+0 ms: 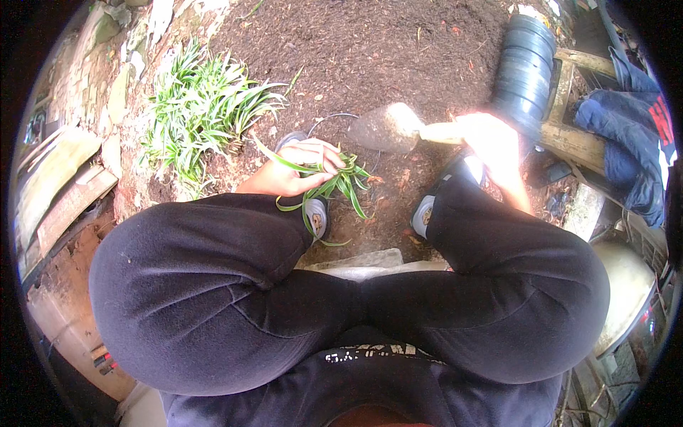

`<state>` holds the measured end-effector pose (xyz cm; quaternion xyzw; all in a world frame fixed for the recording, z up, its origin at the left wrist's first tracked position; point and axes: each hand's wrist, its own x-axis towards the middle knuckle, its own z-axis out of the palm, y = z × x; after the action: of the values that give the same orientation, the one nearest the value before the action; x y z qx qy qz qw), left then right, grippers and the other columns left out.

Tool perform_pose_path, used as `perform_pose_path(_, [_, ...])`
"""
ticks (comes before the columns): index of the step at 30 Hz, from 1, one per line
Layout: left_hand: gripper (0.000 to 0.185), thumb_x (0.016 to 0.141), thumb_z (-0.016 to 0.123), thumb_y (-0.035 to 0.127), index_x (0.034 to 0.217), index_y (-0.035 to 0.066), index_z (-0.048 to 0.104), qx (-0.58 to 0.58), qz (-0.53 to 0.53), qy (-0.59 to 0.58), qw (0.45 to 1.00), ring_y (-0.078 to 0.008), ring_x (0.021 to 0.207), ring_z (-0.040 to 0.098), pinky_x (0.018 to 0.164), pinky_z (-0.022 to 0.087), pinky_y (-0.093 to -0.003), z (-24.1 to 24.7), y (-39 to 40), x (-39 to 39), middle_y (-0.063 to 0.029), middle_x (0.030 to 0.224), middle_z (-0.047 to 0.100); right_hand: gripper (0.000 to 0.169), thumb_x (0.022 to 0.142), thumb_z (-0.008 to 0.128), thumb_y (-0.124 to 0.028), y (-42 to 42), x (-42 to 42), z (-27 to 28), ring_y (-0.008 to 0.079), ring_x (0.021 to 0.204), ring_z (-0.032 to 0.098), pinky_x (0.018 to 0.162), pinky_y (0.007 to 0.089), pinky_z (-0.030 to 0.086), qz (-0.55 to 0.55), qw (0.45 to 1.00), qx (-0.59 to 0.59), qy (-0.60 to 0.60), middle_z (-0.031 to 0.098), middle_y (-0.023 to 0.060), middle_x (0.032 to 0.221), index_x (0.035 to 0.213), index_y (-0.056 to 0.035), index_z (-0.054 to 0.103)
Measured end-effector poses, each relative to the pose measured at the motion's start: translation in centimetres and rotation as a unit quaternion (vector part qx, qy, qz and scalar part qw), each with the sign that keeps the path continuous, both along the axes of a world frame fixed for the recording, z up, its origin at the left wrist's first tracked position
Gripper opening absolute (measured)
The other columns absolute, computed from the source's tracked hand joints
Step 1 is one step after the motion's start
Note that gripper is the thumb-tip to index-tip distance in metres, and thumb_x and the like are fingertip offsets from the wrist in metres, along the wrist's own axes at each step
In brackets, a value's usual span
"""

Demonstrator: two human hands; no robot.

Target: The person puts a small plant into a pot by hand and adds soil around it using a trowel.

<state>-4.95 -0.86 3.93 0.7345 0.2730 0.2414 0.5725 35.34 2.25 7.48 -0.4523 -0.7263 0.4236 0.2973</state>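
Note:
My left hand point(299, 169) holds a small spider plant point(344, 184) with green, pale-edged leaves, low over the ground by my left shoe. The plant's base is hidden by fingers and leaves. In my right hand point(493, 144) is the pale handle of a garden trowel point(387, 128), its soil-marked blade pointing left towards the plant. A thin dark curved rim point(333, 115) shows between the plant and the blade; what it belongs to is mostly hidden. To the left lies a heap of similar spider plants point(208, 112). Loose brown soil point(368, 53) spreads ahead.
A stack of black plastic nursery pots point(523, 74) lies at the upper right, beside a wooden frame point(573, 144) with blue cloth point(629, 139) on it. Wooden boards point(69, 208) and stones point(106, 29) line the left. Whitish plastic sheeting point(368, 261) lies between my feet and body.

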Motion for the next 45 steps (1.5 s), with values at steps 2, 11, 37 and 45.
perform_pose_path(2, [0.01,0.08,0.073,0.001,0.09,0.001,0.073,0.0,0.002,-0.002,1.0,-0.0344,0.11,0.067,0.1,0.051,-0.0474,0.0,0.0,0.0,-0.0142,0.105,0.075,0.021,0.09,0.071,-0.018,0.4,-0.3,1.0,0.0248,0.094,0.072,0.084,0.035,0.056,0.033,0.999,0.002,-0.02,0.076,0.0148,0.103,0.102,-0.0025,0.078])
perform_pose_path(11, [0.01,0.081,0.073,0.003,0.091,0.001,0.073,-0.019,0.001,0.003,1.0,-0.0343,0.109,0.067,0.101,0.051,-0.0473,0.1,0.0,0.2,-0.0141,0.105,0.075,0.021,0.088,0.071,-0.02,1.2,-1.3,2.6,0.0225,0.09,0.072,0.078,0.033,0.056,0.035,0.999,-0.039,-0.003,0.076,0.0132,0.097,0.1,-0.0057,0.08])
perform_pose_path(37, [0.011,0.083,0.071,0.005,0.092,0.0,0.072,-0.015,-0.003,0.008,1.0,-0.0324,0.106,0.068,0.098,0.051,-0.0464,0.3,0.2,0.4,-0.0146,0.106,0.074,0.018,0.087,0.073,-0.02,2.6,-2.1,2.5,0.0116,0.075,0.067,0.065,0.0252,0.052,0.099,0.993,-0.054,-0.022,0.075,0.0069,0.096,0.1,-0.0106,0.082])
perform_pose_path(45, [0.01,0.084,0.071,0.004,0.093,0.0,0.072,-0.02,-0.003,0.003,1.0,-0.0314,0.106,0.068,0.097,0.051,-0.0448,0.3,0.2,0.5,-0.0154,0.106,0.073,0.017,0.085,0.076,-0.019,2.8,-2.9,3.1,0.0114,0.075,0.069,0.068,0.0251,0.055,0.053,0.998,-0.025,0.001,0.075,0.0052,0.092,0.098,-0.0095,0.082])
